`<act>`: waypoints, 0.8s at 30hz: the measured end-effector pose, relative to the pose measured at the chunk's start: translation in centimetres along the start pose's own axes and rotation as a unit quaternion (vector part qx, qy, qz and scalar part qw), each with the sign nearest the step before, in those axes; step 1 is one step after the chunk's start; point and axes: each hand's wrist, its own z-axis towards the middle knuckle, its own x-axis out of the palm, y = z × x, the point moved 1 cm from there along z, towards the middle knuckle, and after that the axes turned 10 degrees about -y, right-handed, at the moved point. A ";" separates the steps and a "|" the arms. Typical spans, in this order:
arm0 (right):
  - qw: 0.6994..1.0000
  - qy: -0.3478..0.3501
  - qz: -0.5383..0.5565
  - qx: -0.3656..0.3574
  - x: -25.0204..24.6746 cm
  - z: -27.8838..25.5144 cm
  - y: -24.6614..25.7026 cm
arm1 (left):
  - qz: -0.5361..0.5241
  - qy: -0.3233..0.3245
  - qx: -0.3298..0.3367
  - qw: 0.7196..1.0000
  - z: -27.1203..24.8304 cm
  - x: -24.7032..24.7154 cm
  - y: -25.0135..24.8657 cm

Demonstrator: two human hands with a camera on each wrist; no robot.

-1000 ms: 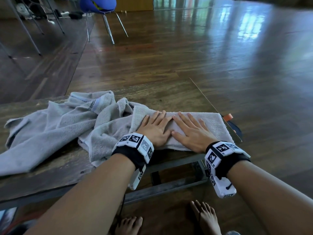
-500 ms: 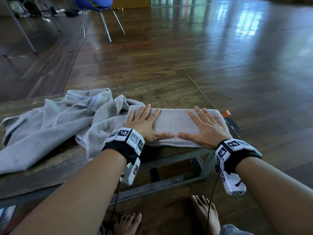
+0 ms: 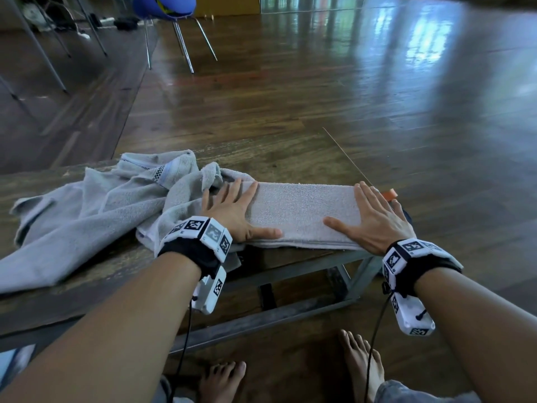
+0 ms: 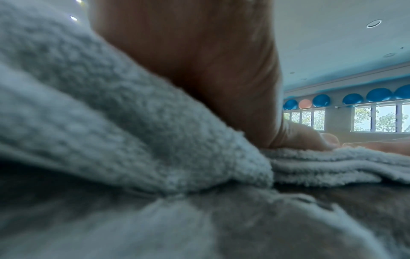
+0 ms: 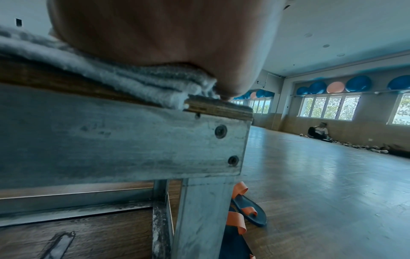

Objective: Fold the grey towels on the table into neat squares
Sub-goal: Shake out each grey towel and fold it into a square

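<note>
- Nearest: bare feet (image 3: 359,370) on the wood floor, under the table's metal frame (image 3: 290,270).
- Left hand (image 3: 232,212) is lying flat, fingers straight and spread, thumb out along the near edge, pressing the left end of the folded grey towel (image 3: 302,213). Holding nothing.
- Right hand (image 3: 370,218) is doing the same on the right end: flat palm, fingers splayed, thumb pointing in toward the other thumb. Pressing only, no grip.
- Change: a second ago both hands were side by side at the middle of the strip, nearly touching. They are now well apart, one at each end. Reads as a smoothing pass from centre outward, so the layers are being flattened and air pushed out.
- Meaning for the task: I'd say this fold is set and the strip is ready for the next fold, end over end, to get to a square. It is not a square yet.
- Location: the folded towel is sitting at the near right corner of the wooden table (image 3: 276,167), its near edge along the table edge. The right wrist view is showing stacked layers (image 5: 142,82) reaching almost to the corner.
- Orientation: long axis is running left to right across the person, parallel to the near table edge; short axis pointing away from them.
- Further left: a crumpled grey towel pile (image 3: 87,210), unfolded, touching the strip's left end under the left hand.
- Far: an orange-strapped sandal (image 3: 390,196) on the floor past the right corner, a blue chair (image 3: 162,7) at the back.
</note>
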 end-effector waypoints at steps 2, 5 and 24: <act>1.000 0.009 -0.014 -0.006 -0.2 0.0 0.1 | -0.003 -0.003 -0.013 1.000 -0.4 -0.2 1.1; 0.999 0.032 -0.042 -0.013 -0.8 0.1 0.7 | -0.004 -0.027 -0.008 1.000 -1.2 -0.4 2.2; 0.986 0.114 0.016 -0.120 1.8 -1.4 13.1 | -0.138 -0.163 -0.155 0.965 -2.9 -2.2 1.2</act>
